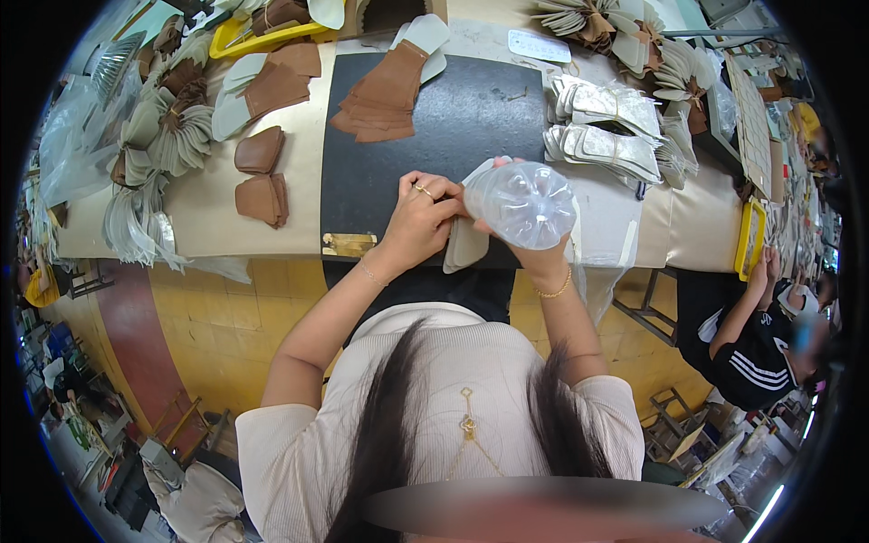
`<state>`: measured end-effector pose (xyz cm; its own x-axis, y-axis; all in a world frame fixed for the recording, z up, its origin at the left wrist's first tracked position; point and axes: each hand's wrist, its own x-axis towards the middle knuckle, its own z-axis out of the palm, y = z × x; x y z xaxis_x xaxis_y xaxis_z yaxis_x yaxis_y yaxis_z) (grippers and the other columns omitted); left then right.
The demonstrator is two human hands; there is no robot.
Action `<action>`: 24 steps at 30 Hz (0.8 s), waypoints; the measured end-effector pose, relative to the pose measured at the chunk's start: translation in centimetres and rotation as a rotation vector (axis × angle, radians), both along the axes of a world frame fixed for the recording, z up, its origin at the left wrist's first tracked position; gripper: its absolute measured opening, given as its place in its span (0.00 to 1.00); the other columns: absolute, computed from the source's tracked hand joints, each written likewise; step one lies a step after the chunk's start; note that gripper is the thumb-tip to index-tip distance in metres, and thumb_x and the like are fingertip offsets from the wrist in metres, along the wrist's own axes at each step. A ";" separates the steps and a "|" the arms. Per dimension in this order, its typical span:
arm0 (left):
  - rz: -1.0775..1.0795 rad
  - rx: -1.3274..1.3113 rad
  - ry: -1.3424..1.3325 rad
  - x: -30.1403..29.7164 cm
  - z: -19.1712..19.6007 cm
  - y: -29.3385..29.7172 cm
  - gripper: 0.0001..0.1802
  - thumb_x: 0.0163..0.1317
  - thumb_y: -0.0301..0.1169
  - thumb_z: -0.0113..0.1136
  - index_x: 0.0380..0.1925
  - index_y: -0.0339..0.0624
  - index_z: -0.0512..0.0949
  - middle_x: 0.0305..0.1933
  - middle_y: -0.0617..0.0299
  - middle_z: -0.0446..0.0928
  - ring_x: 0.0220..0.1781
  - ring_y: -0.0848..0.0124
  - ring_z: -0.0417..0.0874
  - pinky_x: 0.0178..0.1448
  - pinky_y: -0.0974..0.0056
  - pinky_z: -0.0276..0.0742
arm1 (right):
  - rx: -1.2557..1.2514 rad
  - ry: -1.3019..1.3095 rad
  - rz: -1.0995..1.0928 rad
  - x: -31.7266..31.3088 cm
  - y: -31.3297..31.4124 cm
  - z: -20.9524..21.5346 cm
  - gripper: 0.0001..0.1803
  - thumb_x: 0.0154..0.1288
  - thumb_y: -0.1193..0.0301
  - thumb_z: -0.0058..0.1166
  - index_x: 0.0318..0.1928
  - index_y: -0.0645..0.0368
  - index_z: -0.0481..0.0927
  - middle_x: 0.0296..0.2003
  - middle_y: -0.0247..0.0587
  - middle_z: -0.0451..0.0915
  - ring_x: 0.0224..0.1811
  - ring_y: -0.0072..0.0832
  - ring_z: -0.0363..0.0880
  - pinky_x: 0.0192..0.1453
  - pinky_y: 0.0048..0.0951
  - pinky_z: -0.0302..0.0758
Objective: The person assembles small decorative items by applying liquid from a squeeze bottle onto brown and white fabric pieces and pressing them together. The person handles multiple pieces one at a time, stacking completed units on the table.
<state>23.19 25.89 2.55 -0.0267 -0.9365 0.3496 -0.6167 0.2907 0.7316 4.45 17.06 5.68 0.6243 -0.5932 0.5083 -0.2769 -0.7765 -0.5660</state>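
From the head view, the right hand is curled around a clear plastic bottle, its base turned up toward the camera, over the near edge of the dark mat. The left hand, just beside it, has its fingertips drawn narrowly together at the pale pieces lying partly under both hands; whether they pinch one, I cannot tell. The bottle looks light, thin-walled and slippery, likely to dent, so best held gently around its side. The pale pieces seem thin and flexible, easiest taken by an edge.
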 end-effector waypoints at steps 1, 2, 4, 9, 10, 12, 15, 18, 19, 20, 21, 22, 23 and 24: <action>0.001 -0.005 0.004 0.0 0.0 0.1 0.13 0.50 0.18 0.59 0.32 0.49 0.84 0.38 0.67 0.76 0.49 0.66 0.77 0.63 0.53 0.59 | 0.052 -0.102 -0.110 0.1 -0.3 0.2 0.33 0.48 0.69 0.78 0.54 0.62 0.77 0.47 0.43 0.83 0.50 0.32 0.82 0.52 0.34 0.80; -0.008 0.002 0.002 0.1 0.0 0.1 0.13 0.49 0.17 0.59 0.32 0.48 0.84 0.38 0.66 0.76 0.49 0.66 0.77 0.63 0.54 0.59 | 0.094 -0.170 -0.195 0.3 -0.7 0.6 0.29 0.46 0.69 0.78 0.50 0.62 0.80 0.42 0.43 0.85 0.44 0.33 0.84 0.46 0.32 0.81; -0.021 0.006 0.005 0.1 -0.1 0.1 0.15 0.45 0.15 0.59 0.33 0.45 0.84 0.39 0.65 0.76 0.49 0.64 0.77 0.63 0.54 0.59 | 0.233 -0.305 -0.433 0.7 -1.4 1.4 0.25 0.43 0.72 0.78 0.45 0.62 0.83 0.34 0.37 0.87 0.34 0.31 0.87 0.38 0.32 0.81; 0.024 -0.017 -0.013 0.0 -0.3 0.1 0.15 0.46 0.15 0.60 0.32 0.47 0.85 0.38 0.66 0.75 0.48 0.65 0.76 0.62 0.55 0.60 | 0.001 -0.285 -0.097 3.2 -0.7 2.5 0.19 0.48 0.72 0.73 0.42 0.62 0.83 0.37 0.48 0.85 0.35 0.41 0.87 0.37 0.32 0.80; 0.045 -0.029 -0.021 0.0 -0.3 0.1 0.16 0.46 0.15 0.60 0.32 0.48 0.85 0.37 0.66 0.75 0.48 0.65 0.76 0.62 0.55 0.60 | 0.043 -0.271 -0.176 3.3 -0.8 2.7 0.19 0.47 0.72 0.73 0.41 0.62 0.83 0.35 0.47 0.86 0.33 0.40 0.87 0.36 0.32 0.80; 0.025 -0.004 0.011 0.0 -0.2 0.1 0.16 0.46 0.16 0.60 0.32 0.47 0.85 0.38 0.65 0.76 0.49 0.65 0.76 0.62 0.55 0.60 | 0.056 -0.201 -0.253 3.3 -1.4 2.8 0.19 0.46 0.71 0.75 0.40 0.62 0.84 0.34 0.46 0.86 0.32 0.39 0.87 0.34 0.32 0.80; 0.015 0.031 0.013 0.0 0.0 0.1 0.16 0.45 0.16 0.60 0.33 0.48 0.85 0.41 0.63 0.76 0.51 0.64 0.76 0.64 0.55 0.60 | 0.212 -0.281 -0.295 3.2 -2.0 2.7 0.22 0.44 0.69 0.78 0.40 0.62 0.83 0.34 0.44 0.86 0.31 0.36 0.86 0.34 0.30 0.80; 0.055 0.046 0.005 -0.3 0.2 0.1 0.15 0.47 0.17 0.60 0.34 0.48 0.84 0.46 0.60 0.77 0.57 0.60 0.75 0.69 0.50 0.58 | -0.075 -0.271 -0.105 3.8 -1.9 2.2 0.24 0.44 0.68 0.79 0.40 0.62 0.82 0.33 0.42 0.86 0.31 0.33 0.86 0.35 0.29 0.80; 0.092 0.025 -0.019 -0.5 0.2 0.1 0.14 0.49 0.18 0.60 0.34 0.48 0.83 0.48 0.59 0.78 0.61 0.58 0.74 0.71 0.48 0.57 | 0.014 -0.280 -0.200 3.9 -1.8 2.0 0.24 0.43 0.68 0.79 0.41 0.63 0.82 0.33 0.42 0.86 0.31 0.32 0.86 0.36 0.29 0.80; 0.125 0.012 -0.050 -0.6 0.2 0.1 0.12 0.51 0.19 0.60 0.34 0.48 0.82 0.51 0.58 0.78 0.64 0.56 0.73 0.73 0.45 0.56 | 0.055 -0.272 -0.249 3.9 -2.0 2.0 0.25 0.43 0.67 0.79 0.41 0.63 0.82 0.33 0.42 0.86 0.32 0.32 0.86 0.36 0.29 0.80; 0.121 0.014 -0.066 -0.7 0.2 0.1 0.12 0.51 0.19 0.60 0.35 0.47 0.82 0.52 0.58 0.78 0.66 0.55 0.71 0.74 0.44 0.53 | 0.082 -0.259 -0.284 3.7 -2.1 1.8 0.25 0.42 0.67 0.80 0.41 0.63 0.83 0.33 0.43 0.86 0.32 0.31 0.86 0.37 0.29 0.80; 0.113 0.021 -0.088 -0.7 0.2 0.1 0.12 0.51 0.19 0.61 0.35 0.47 0.81 0.54 0.57 0.78 0.69 0.54 0.70 0.76 0.43 0.51 | 0.114 -0.229 -0.417 3.2 -2.5 1.8 0.27 0.41 0.67 0.81 0.42 0.64 0.83 0.33 0.43 0.86 0.33 0.31 0.87 0.37 0.28 0.80; 0.103 0.025 -0.109 -0.7 0.1 0.1 0.12 0.51 0.20 0.61 0.36 0.47 0.81 0.55 0.56 0.77 0.71 0.53 0.68 0.77 0.42 0.49 | 0.141 -0.271 -0.480 2.5 -3.2 1.9 0.27 0.41 0.68 0.81 0.42 0.64 0.83 0.32 0.41 0.87 0.34 0.29 0.86 0.39 0.28 0.80; 0.090 0.022 -0.096 -0.6 0.0 -0.1 0.13 0.51 0.19 0.60 0.36 0.47 0.81 0.55 0.57 0.78 0.70 0.54 0.69 0.77 0.41 0.49 | 0.194 -0.388 -0.444 1.7 -3.6 1.8 0.27 0.42 0.69 0.81 0.43 0.64 0.82 0.34 0.39 0.87 0.35 0.28 0.86 0.41 0.28 0.81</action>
<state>22.58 25.83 2.51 0.0254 -0.9440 0.3290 -0.7071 0.2156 0.6734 6.12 13.47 7.52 0.0881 -0.8585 0.5053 -0.2955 -0.5069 -0.8097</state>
